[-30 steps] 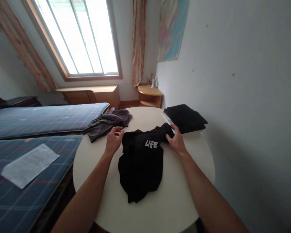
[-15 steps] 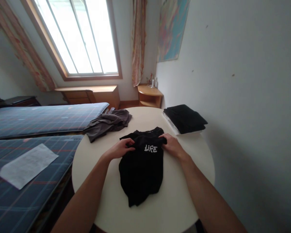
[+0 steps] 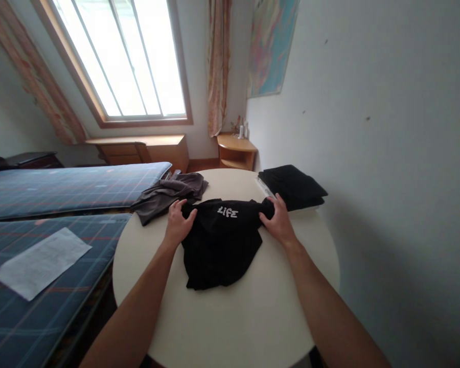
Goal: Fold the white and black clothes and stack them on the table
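A black T-shirt point(image 3: 220, 250) with white lettering lies on the round cream table point(image 3: 230, 327), its collar end away from me. My left hand point(image 3: 179, 221) grips the shirt's upper left part, thumb and fingers curled around the cloth. On the other side, my right hand point(image 3: 278, 219) holds a bunched bit of the upper right part. The cloth stretches between both hands, and its lower end spreads loosely toward me.
A crumpled grey garment point(image 3: 164, 194) lies at the table's far left edge. Folded black clothes point(image 3: 291, 186) are stacked at the far right, near the wall. A plaid mattress point(image 3: 99, 250) with a paper sheet point(image 3: 42, 263) on it adjoins the left side.
Both hands have moved apart and slightly away from me, drawing the T-shirt's upper part wider. The lettering has shifted up and left, and the lower end has pulled farther from me.
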Demonstrator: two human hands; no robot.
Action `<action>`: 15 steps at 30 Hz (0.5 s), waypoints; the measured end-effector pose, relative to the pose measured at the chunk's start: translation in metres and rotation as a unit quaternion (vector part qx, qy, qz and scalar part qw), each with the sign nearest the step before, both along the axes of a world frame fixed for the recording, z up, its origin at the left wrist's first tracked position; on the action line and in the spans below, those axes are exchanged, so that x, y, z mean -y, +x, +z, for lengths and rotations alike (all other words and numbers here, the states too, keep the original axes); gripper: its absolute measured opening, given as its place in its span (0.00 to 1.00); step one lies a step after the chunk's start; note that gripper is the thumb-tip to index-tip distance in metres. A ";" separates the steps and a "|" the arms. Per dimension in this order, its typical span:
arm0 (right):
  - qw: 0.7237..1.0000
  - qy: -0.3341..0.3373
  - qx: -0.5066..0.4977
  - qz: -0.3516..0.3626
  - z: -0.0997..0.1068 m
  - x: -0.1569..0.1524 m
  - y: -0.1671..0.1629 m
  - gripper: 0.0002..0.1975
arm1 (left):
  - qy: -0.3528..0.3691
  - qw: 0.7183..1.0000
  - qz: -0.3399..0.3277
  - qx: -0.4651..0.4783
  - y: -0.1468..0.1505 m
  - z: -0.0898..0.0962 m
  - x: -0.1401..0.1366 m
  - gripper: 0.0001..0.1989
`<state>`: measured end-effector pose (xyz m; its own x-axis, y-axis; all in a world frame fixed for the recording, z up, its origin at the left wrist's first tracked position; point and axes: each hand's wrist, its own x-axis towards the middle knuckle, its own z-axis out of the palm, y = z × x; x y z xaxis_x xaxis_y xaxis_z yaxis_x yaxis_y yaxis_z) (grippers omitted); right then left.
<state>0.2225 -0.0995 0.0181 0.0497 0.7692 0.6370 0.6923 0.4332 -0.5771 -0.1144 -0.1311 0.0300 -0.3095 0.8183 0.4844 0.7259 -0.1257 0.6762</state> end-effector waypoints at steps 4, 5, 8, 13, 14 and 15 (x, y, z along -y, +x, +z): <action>0.993 -0.045 0.103 0.021 0.010 0.012 -0.003 0.10 | -0.117 0.983 -0.008 -0.140 0.011 -0.005 0.016 0.33; 0.988 -0.068 0.129 0.042 0.010 0.014 -0.003 0.10 | -0.140 0.978 -0.016 -0.152 0.010 -0.006 0.018 0.34; 0.967 -0.132 0.185 0.116 0.003 0.015 0.000 0.15 | -0.190 0.968 -0.048 -0.155 0.003 -0.008 0.018 0.31; 0.947 -0.165 0.186 0.202 -0.004 0.009 0.005 0.09 | -0.165 0.978 -0.098 -0.086 -0.008 -0.006 0.003 0.25; 0.948 -0.164 0.185 0.202 -0.001 0.009 0.005 0.06 | -0.151 0.982 -0.102 -0.051 -0.010 -0.004 0.001 0.23; 0.950 -0.158 0.183 0.199 0.002 0.009 0.005 0.05 | -0.131 0.986 -0.099 -0.013 -0.012 -0.001 -0.002 0.21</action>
